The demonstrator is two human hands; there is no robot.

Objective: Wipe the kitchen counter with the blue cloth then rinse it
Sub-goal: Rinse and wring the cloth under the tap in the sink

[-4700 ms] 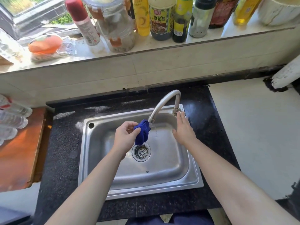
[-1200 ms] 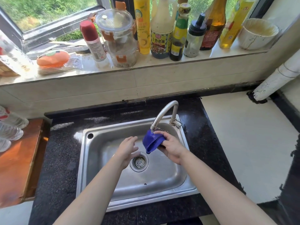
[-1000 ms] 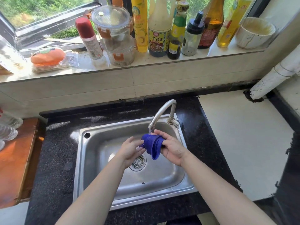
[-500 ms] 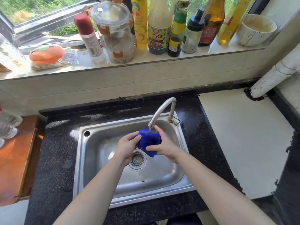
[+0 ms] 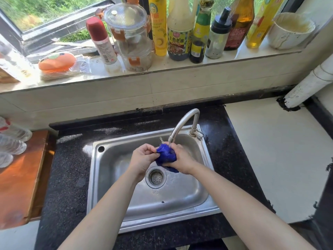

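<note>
Two-handed grip: left hand (image 5: 143,160) and right hand (image 5: 182,160) tight around blue cloth (image 5: 165,156) between them, under faucet (image 5: 182,123).

1. The left grip (image 5: 144,157) and the right grip (image 5: 182,159) both clutch the bunched blue cloth (image 5: 165,156), fingers curled round it.
2. The cloth is just under the faucet (image 5: 182,121) spout, over the sink (image 5: 108,186) and above its drain (image 5: 155,177).
3. The sink is set into the dark surface (image 5: 68,177).
4. Bottles (image 5: 178,33) line the windowsill (image 5: 180,68) beyond the surface's back edge.
5. A wooden board (image 5: 19,177) lies at its left edge.
</note>
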